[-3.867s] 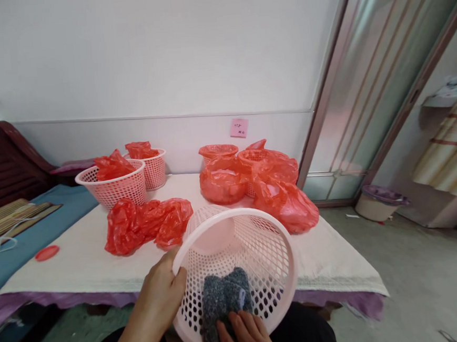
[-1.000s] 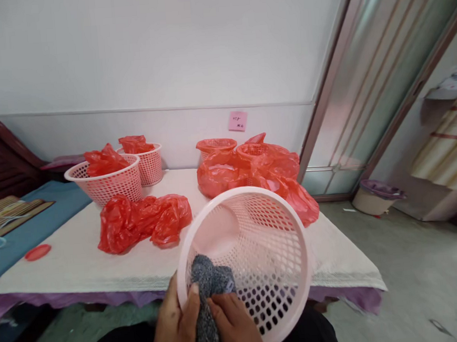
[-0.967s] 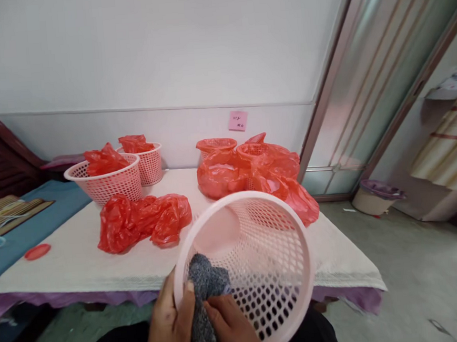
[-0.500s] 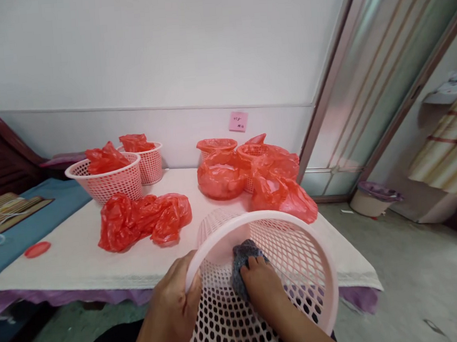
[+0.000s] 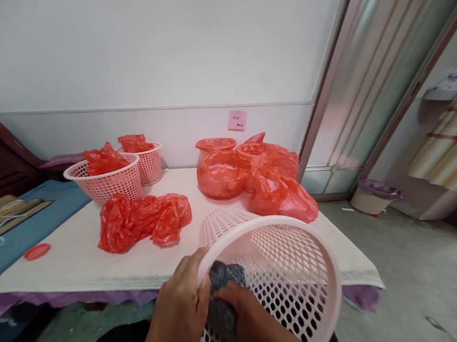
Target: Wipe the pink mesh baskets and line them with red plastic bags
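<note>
Pink mesh basket [image 5: 288, 256]: located directly in front of me at the near edge of the white-covered table [image 5: 81, 269], tilted with its mouth toward me and its base toward the far side. I cannot tell whether it touches the table. My left hand [image 5: 183, 301] grips the left part of the rim. My right hand [image 5: 247, 314], slightly blurred, is inside the basket with its fingers closed on a dark grey cloth [image 5: 227, 276], at the left of the interior. A crumpled red bag [image 5: 143, 220] lies left of the basket. Two more baskets [image 5: 113, 184] holding red plastic stand at far left; red-lined baskets [image 5: 216, 146] and bulging red bags [image 5: 284, 198] occupy the far right.
</note>
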Demonstrator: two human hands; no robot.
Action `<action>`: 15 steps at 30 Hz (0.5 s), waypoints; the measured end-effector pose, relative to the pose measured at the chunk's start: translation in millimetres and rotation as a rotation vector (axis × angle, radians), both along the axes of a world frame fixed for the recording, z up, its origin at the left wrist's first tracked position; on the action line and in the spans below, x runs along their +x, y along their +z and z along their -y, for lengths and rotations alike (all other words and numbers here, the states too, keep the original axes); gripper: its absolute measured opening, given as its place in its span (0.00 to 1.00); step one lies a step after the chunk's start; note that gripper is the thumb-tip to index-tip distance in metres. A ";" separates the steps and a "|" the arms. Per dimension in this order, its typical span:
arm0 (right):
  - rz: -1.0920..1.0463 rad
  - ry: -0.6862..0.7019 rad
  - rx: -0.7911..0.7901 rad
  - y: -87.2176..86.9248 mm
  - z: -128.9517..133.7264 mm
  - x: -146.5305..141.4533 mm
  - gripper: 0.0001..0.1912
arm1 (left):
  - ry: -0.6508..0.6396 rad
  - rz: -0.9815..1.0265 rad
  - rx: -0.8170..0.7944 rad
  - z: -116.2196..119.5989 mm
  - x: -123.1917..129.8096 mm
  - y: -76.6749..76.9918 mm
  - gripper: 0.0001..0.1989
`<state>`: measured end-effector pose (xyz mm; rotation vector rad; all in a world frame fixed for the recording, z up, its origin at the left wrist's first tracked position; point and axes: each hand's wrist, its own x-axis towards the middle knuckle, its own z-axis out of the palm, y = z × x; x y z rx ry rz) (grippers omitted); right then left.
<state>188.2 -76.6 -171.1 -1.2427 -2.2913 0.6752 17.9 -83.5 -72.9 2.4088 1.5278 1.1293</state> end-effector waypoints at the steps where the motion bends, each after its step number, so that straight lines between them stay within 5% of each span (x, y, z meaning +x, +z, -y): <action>1: 0.048 0.070 0.009 -2.1 8.2 9.2 0.12 | 0.006 0.020 -0.030 -2.9 -3.5 0.8 0.18; 5: 0.418 0.132 0.056 14.4 32.0 56.8 0.06 | 0.001 0.115 -0.131 -10.9 -7.1 7.6 0.17; 10: 0.677 -0.211 0.195 69.6 35.9 87.3 0.11 | 0.039 0.232 -0.265 -17.3 -1.2 18.1 0.16; 12: 0.632 -0.278 0.153 72.0 34.1 80.3 0.12 | 0.052 0.255 -0.301 -17.6 -0.8 19.8 0.16; 15: 0.405 -0.236 -0.001 47.8 33.5 57.6 0.11 | 0.054 0.250 -0.311 -14.0 -1.3 18.2 0.15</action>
